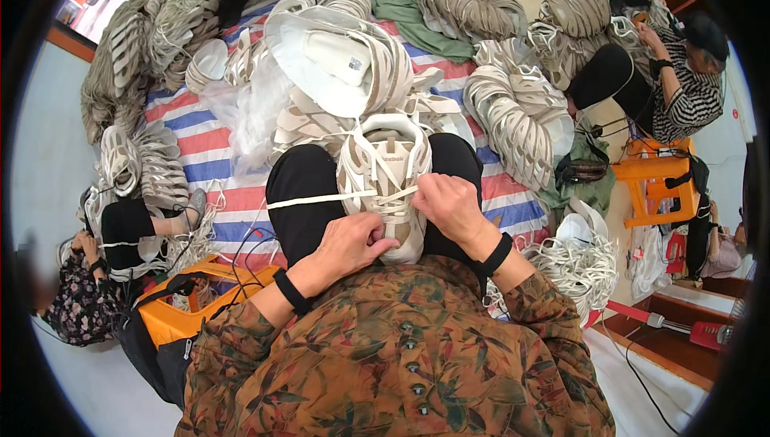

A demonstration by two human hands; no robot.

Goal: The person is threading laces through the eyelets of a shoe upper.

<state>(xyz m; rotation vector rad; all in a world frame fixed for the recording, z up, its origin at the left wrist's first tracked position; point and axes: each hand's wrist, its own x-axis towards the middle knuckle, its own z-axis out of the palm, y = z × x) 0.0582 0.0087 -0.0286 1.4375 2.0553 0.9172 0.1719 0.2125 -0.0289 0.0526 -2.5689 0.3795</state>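
A beige and white sneaker (413, 232) rests between my knees, its toe pointing toward me and its opening away. A flat white shoelace (321, 198) runs through its eyelets, and one loose length stretches out to the left over my thigh. My right hand (453, 208) is closed at the right row of eyelets, pinching the lace there. Curled against the left side of the toe, my left hand (345, 246) grips the sneaker with its thumb across the front. Its fingertips are partly hidden.
Beyond the sneaker lies a heap of shoe uppers (377, 60) on a striped sheet (200, 144). A pile of white laces (573, 265) sits at my right. Orange stools (654, 184) stand on both sides. Other people (682, 88) work nearby among more rows of shoes (513, 116).
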